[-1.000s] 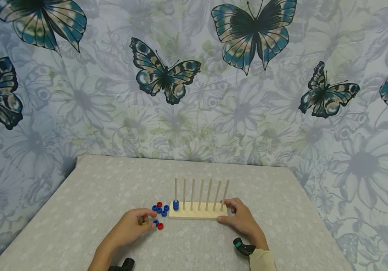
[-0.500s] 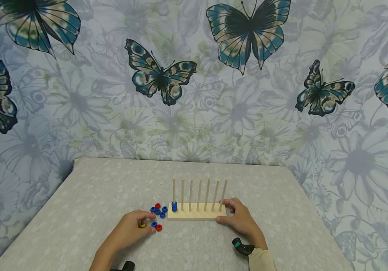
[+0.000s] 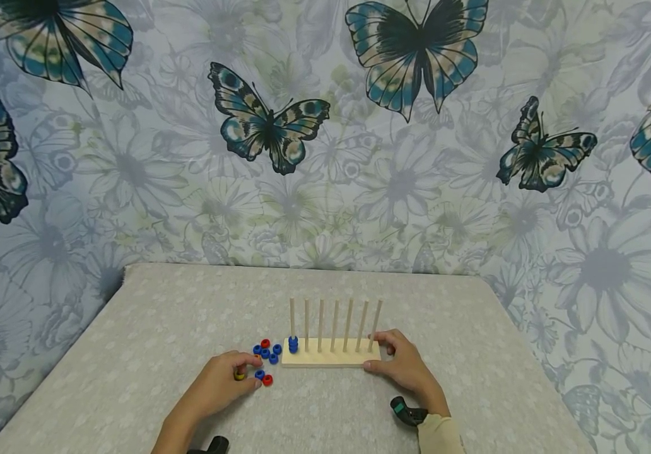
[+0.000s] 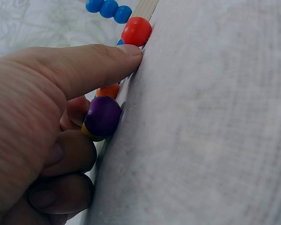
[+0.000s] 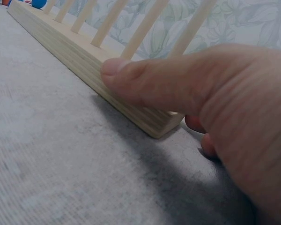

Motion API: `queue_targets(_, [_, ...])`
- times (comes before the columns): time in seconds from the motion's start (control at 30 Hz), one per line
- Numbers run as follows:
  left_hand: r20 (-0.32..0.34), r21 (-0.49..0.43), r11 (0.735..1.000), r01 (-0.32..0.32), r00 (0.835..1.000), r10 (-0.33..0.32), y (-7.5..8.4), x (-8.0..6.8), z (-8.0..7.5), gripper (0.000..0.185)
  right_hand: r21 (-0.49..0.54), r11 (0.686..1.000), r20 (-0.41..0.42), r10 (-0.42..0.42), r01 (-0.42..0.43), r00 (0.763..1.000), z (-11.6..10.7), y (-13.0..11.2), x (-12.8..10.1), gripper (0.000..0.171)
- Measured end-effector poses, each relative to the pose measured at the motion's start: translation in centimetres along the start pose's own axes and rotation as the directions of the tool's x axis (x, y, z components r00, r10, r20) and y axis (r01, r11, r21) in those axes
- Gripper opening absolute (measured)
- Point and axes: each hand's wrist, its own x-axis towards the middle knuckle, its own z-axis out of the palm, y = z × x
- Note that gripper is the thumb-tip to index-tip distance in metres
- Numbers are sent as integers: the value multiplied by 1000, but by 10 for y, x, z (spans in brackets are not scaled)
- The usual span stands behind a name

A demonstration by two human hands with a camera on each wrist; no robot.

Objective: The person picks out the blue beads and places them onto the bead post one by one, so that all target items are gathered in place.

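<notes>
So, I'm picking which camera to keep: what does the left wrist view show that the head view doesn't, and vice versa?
Only the left wrist view shows the purple bead by the left hand. Only the head view shows the right hand and all seven pegs. Both show the left hand, a yellow bead, a red bead and stacked blue beads.

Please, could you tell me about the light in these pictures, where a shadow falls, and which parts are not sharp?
Head view: soft, fairly even light, the loose beads too small for fine detail; left wrist view: the tablecloth looks blurred, its weave smeared; right wrist view: a dark shadow spreads over the tablecloth in front of the wooden peg base.
</notes>
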Motion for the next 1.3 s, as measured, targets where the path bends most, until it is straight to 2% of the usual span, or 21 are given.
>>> queue_targets(0.3, [27,0,1000,-13,1000,13,0,-1,1,24,4,1000,-1,29,-29,1000,-1,0,-2,58])
queue_targets(0.53, [25,9,1000,-22,999,22,2,-2,1,22,17,999,3,28,-28,1000,-1,-3,-5,57])
queue_targets(1.3, [-26,-14,999,44,999,-44,4,-2,1,23,5,1000,9,16,-16,1000,-1,-4,-1,58])
